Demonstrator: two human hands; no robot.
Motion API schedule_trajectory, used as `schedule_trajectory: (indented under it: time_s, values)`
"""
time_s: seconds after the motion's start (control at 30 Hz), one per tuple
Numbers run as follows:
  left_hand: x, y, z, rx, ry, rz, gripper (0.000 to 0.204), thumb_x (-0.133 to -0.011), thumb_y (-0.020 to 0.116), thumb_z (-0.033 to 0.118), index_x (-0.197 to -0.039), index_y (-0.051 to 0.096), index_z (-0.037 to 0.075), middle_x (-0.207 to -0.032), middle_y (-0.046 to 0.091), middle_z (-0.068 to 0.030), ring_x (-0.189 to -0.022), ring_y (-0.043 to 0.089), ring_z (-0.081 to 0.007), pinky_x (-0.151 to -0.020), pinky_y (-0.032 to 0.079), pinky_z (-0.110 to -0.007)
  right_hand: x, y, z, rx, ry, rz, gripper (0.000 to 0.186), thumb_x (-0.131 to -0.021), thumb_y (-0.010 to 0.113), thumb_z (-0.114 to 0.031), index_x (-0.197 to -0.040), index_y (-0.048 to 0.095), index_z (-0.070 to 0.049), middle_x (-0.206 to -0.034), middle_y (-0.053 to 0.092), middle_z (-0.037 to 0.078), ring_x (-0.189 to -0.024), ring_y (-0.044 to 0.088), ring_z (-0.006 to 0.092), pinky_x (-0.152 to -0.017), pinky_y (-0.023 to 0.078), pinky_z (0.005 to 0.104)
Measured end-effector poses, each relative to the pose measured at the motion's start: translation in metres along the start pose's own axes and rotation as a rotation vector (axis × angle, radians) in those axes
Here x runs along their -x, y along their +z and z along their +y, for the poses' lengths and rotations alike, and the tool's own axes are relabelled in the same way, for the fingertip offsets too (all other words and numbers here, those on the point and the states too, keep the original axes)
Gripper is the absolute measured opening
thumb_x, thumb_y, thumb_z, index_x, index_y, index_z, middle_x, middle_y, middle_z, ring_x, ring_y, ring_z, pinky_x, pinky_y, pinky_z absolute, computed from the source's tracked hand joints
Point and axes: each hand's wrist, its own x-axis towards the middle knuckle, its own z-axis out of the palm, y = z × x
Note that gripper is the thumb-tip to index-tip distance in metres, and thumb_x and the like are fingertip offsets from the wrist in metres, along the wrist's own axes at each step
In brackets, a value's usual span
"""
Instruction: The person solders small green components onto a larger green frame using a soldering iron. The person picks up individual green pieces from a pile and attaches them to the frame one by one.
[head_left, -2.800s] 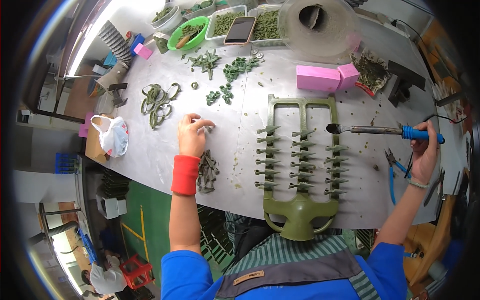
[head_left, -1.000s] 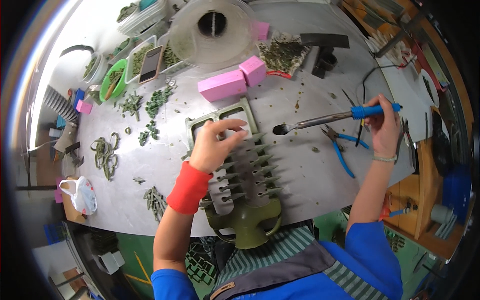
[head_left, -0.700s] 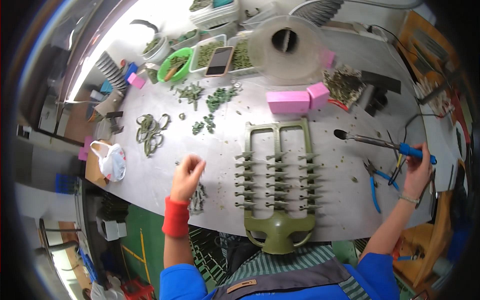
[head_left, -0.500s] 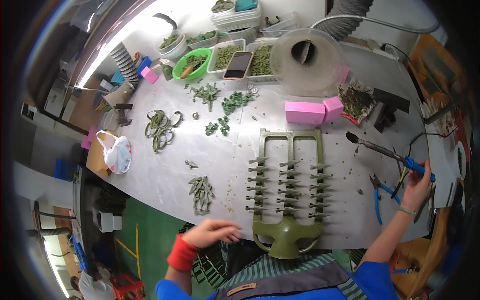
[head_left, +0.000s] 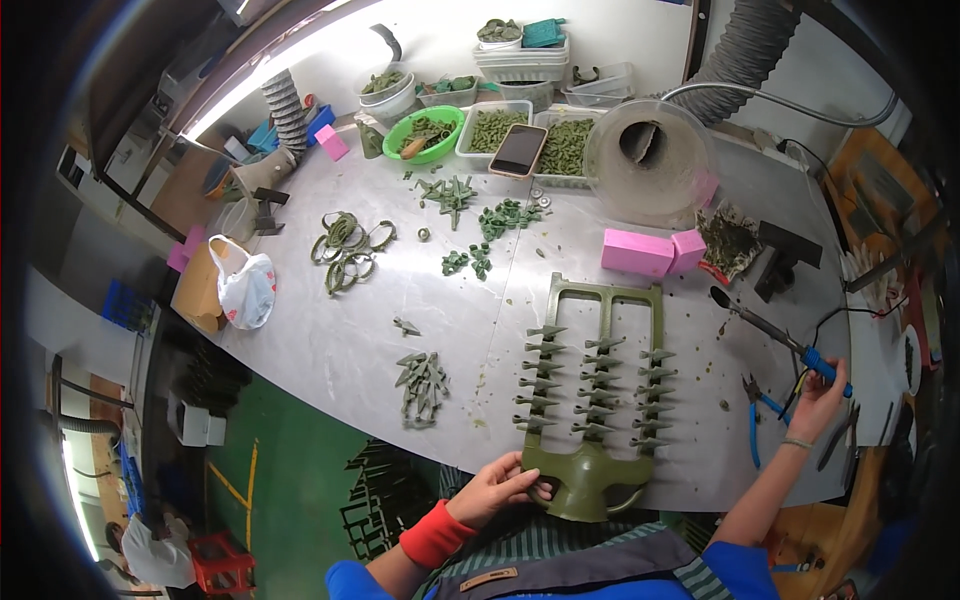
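My left hand (head_left: 504, 489) grips the left side of the funnel-shaped base of an olive-green three-bar frame (head_left: 585, 478), which lies on the table with that base toward me. Several small pointed, dart-like pieces (head_left: 596, 392) stick out in rows from its bars. In my right hand (head_left: 819, 404) is a blue-handled soldering iron (head_left: 772, 331) with a dark, spoon-shaped tip. The tip points up and left, apart from the frame. A loose pile of the same pointed pieces (head_left: 423, 390) lies left of the frame, with one single piece (head_left: 406, 327) above it.
Blue-handled pliers (head_left: 754, 430) lie near my right hand. Pink blocks (head_left: 637, 252), a large translucent tub (head_left: 650, 185), a phone (head_left: 518, 150) on bins of green parts, and a green bowl (head_left: 440, 150) stand farther back. Green rings (head_left: 345, 250) and a plastic bag (head_left: 246, 290) are at left.
My left hand has moved right and taken hold of the frame's base. My right hand still holds the soldering iron. The view has shifted, moving the table's things across the picture.
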Motion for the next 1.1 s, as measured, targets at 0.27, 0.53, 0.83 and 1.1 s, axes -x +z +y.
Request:
schedule_trajectory:
  time_s: [0.27, 0.53, 0.83, 1.1]
  values:
    - [0.005, 0.005, 0.006, 0.02, -0.053, 0.024, 0.039, -0.099, 0.052, 0.022, -0.134, 0.044, 0.007, -0.113, 0.064, -0.0078, -0.103, 0.065, -0.0184, -0.089, 0.052, -0.032, -0.001, 0.002, 0.006, -0.029, 0.018, 0.001, 0.022, -0.091, 0.064, -0.023, -0.088, 0.061, -0.001, -0.082, 0.062, 0.006, -0.062, 0.055, 0.0106, -0.058, 0.05, 0.0206]
    - [0.0, 0.006, 0.002, 0.071, -0.038, 0.019, 0.033, -0.1, 0.05, 0.021, -0.13, 0.045, 0.009, -0.099, 0.061, -0.0041, -0.1, 0.064, -0.0174, -0.087, 0.053, -0.032, -0.001, 0.001, 0.004, -0.009, 0.0, 0.014, 0.024, -0.09, 0.065, -0.024, -0.086, 0.06, -0.001, -0.08, 0.061, 0.005, -0.06, 0.056, 0.0109, -0.057, 0.049, 0.0206]
    - [0.004, 0.014, 0.008, -0.007, -0.093, 0.037, 0.031, -0.1, 0.05, 0.026, -0.128, 0.046, 0.013, -0.096, 0.059, -0.0009, -0.101, 0.06, -0.0128, -0.084, 0.049, -0.028, -0.005, -0.006, 0.005, 0.004, -0.02, -0.008, 0.023, -0.092, 0.063, -0.025, -0.085, 0.062, -0.002, -0.079, 0.062, 0.005, -0.059, 0.057, 0.0104, -0.056, 0.05, 0.0199]
    - [0.004, 0.002, 0.014, -0.015, -0.106, 0.033, 0.035, -0.1, 0.05, 0.026, -0.13, 0.047, 0.007, -0.103, 0.061, -0.0042, -0.101, 0.06, -0.0131, -0.086, 0.05, -0.029, -0.001, 0.001, 0.007, 0.033, -0.009, 0.002, 0.024, -0.092, 0.063, -0.026, -0.085, 0.061, -0.003, -0.075, 0.061, 0.004, -0.058, 0.057, 0.0099, -0.056, 0.049, 0.0187]
